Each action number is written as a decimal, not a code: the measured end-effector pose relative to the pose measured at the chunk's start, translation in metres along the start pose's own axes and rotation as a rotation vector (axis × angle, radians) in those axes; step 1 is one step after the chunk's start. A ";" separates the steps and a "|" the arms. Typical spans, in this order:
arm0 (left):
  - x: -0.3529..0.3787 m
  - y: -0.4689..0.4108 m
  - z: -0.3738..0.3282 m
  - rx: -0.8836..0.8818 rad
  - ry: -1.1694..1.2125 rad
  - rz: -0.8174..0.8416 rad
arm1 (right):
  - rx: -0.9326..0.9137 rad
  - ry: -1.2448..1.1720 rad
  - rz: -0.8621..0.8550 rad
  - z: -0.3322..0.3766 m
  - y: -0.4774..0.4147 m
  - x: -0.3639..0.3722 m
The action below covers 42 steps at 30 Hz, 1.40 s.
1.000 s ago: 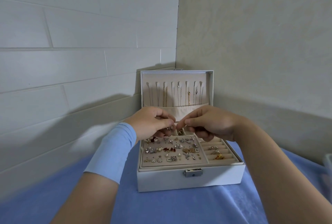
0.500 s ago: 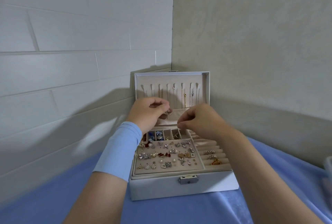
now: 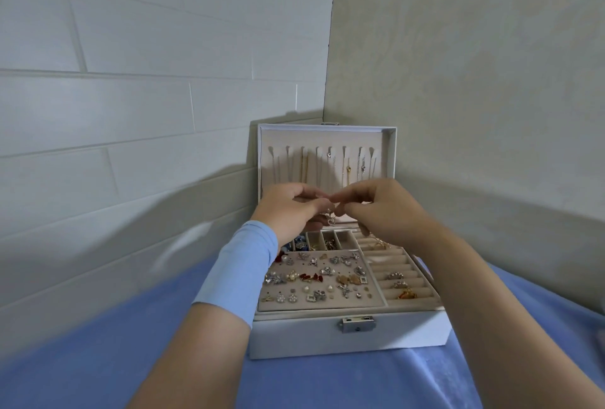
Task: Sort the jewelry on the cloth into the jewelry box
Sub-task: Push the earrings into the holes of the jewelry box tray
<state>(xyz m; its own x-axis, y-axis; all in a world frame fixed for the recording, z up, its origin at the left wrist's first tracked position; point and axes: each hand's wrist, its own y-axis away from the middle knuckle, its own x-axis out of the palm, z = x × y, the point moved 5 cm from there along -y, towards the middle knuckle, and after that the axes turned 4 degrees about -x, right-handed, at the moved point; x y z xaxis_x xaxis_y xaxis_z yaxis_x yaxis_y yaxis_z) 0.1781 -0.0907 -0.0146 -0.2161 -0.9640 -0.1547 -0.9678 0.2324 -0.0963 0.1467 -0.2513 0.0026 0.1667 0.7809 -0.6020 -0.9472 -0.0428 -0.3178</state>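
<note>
A white jewelry box (image 3: 294,340) stands open on the blue cloth (image 3: 98,359) in the room's corner. Its upright lid (image 3: 327,136) has hooks with a few thin necklaces hanging. The tray holds several earrings on the left pad and rings in the right-hand rolls. Above the box's back part, my left hand (image 3: 288,208) and my right hand (image 3: 383,208) meet fingertip to fingertip. Both pinch a small silver necklace with a heart pendant (image 3: 331,219), which dangles between them. The chain is too thin to follow.
A grey tiled wall (image 3: 131,113) runs along the left and a beige wall (image 3: 474,81) stands behind and to the right of the box. A metal clasp (image 3: 357,324) sits on the box front. Blue cloth spreads before the box.
Both hands have risen from just over the tray to in front of the lid's lower part. They spread slightly apart, then came together again on the pendant.
</note>
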 end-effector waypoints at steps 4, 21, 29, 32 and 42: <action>0.002 -0.002 0.004 -0.068 0.099 0.024 | -0.025 -0.078 0.040 0.007 0.005 0.002; -0.001 -0.007 0.011 -0.108 0.087 0.019 | 0.095 0.208 0.081 -0.027 -0.003 -0.001; 0.015 -0.003 0.011 -0.127 -0.055 0.042 | -0.064 -0.006 0.056 -0.005 0.003 -0.007; 0.015 -0.001 0.007 -0.119 -0.106 0.051 | -0.061 -0.011 -0.009 -0.006 0.001 -0.009; 0.026 -0.001 0.006 0.099 -0.819 0.209 | 0.053 0.327 0.126 -0.025 -0.002 0.007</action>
<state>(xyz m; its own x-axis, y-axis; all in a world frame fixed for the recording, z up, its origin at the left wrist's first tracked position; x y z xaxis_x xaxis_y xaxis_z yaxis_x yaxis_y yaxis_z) 0.1742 -0.1157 -0.0242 -0.1913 -0.5113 -0.8378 -0.8944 0.4424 -0.0657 0.1569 -0.2616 -0.0196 0.1179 0.5306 -0.8394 -0.9775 -0.0871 -0.1923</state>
